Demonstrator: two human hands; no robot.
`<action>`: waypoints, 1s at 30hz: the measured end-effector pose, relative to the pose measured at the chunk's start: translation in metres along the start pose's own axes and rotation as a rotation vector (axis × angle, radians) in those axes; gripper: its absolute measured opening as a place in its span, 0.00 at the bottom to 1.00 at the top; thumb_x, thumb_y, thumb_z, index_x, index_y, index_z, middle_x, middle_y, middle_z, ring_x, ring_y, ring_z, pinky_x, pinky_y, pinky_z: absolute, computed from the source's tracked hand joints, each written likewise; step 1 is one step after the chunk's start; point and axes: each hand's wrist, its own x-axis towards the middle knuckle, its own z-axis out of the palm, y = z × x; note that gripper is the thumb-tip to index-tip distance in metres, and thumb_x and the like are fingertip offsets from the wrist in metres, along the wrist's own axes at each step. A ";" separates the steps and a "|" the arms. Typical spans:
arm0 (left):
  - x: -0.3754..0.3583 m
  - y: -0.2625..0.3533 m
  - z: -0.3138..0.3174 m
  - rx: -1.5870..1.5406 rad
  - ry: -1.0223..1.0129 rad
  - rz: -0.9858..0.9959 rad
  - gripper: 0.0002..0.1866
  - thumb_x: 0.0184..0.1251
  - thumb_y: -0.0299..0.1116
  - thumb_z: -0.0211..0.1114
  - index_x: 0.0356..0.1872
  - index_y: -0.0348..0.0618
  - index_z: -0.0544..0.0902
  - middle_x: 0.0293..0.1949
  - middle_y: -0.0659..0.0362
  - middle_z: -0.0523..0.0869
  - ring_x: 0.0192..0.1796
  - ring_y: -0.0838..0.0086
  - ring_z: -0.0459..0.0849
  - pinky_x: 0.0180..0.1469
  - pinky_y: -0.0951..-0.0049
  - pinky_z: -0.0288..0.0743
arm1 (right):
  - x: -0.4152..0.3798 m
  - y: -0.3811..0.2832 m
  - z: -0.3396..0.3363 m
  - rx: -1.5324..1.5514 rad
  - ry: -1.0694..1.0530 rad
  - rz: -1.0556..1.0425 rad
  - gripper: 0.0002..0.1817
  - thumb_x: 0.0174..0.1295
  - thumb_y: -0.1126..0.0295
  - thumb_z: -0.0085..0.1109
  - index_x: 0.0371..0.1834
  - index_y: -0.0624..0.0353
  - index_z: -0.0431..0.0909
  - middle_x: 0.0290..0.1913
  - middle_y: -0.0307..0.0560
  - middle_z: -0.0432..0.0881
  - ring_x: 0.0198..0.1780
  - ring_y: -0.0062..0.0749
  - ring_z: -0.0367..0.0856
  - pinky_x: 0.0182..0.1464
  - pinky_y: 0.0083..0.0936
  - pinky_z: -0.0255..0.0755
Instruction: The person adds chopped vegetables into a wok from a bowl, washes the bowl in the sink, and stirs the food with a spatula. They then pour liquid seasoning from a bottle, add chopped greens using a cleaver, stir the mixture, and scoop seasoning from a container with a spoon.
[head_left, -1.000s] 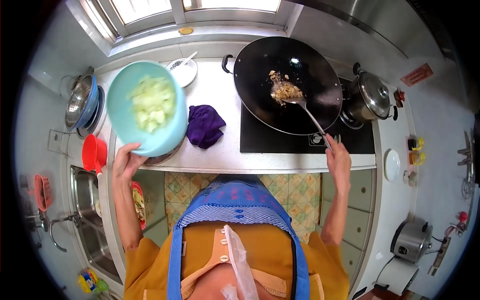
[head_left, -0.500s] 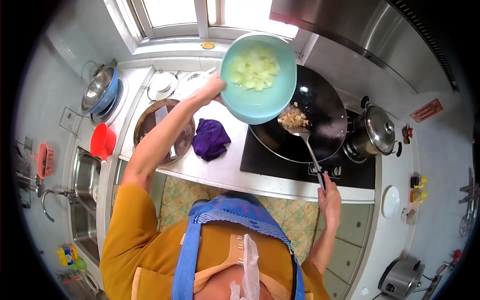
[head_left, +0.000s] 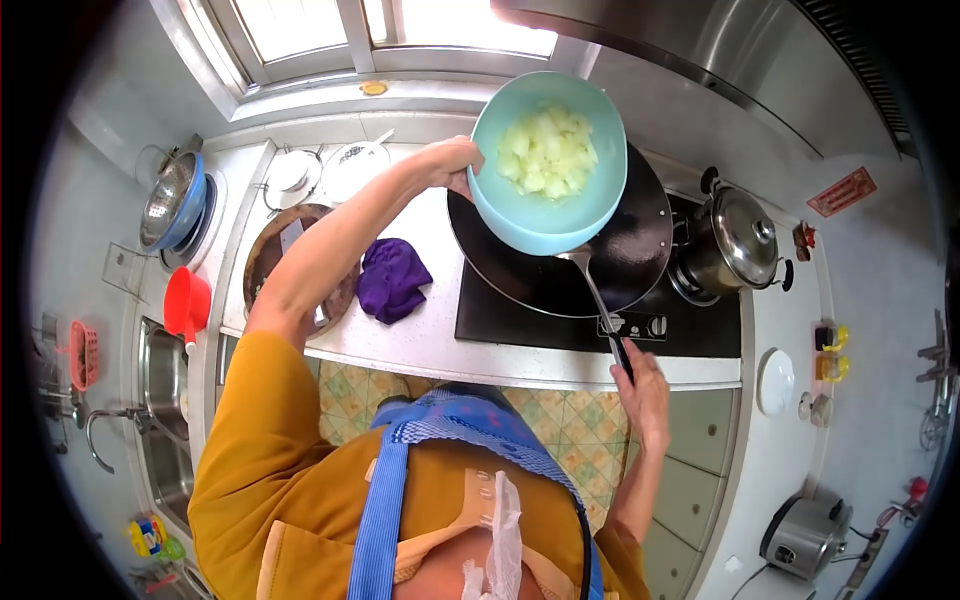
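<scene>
Near, your right hand (head_left: 647,395) grips the spatula (head_left: 598,292); a hard push could shift the wok (head_left: 640,260). Farther, your left hand (head_left: 453,165) clasps the bowl (head_left: 545,228) by its left side above it, so a slipping grasp could spill the pale chunks (head_left: 548,152).

Mustard shirt (head_left: 270,440); blue-checked apron (head_left: 379,520)

Turquoise bowl (head_left: 545,232) shifted farther over the wok (head_left: 648,225), browned food now hidden
</scene>
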 end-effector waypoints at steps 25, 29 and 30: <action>-0.120 -0.094 -0.005 -0.545 0.015 0.183 0.45 0.55 0.52 0.63 0.67 0.44 0.49 0.61 0.43 0.63 0.56 0.47 0.73 0.50 0.54 0.77 | 0.202 -0.120 0.025 0.901 -0.218 0.114 0.25 0.54 0.63 0.43 0.47 0.77 0.70 0.34 0.59 0.79 0.22 0.36 0.81 0.21 0.21 0.76; -0.118 -0.087 0.018 -0.701 0.049 0.168 0.34 0.54 0.37 0.66 0.58 0.31 0.61 0.54 0.46 0.71 0.48 0.54 0.78 0.48 0.59 0.80 | 0.198 -0.126 0.038 0.829 -0.302 0.060 0.27 0.54 0.62 0.43 0.50 0.75 0.68 0.34 0.57 0.79 0.20 0.34 0.79 0.21 0.20 0.76; -0.116 -0.089 0.016 -0.702 0.051 0.171 0.34 0.54 0.37 0.66 0.58 0.31 0.61 0.54 0.46 0.71 0.48 0.54 0.78 0.48 0.59 0.80 | 0.195 -0.127 0.036 0.828 -0.303 0.057 0.27 0.54 0.62 0.43 0.50 0.75 0.68 0.34 0.57 0.79 0.20 0.34 0.79 0.21 0.20 0.76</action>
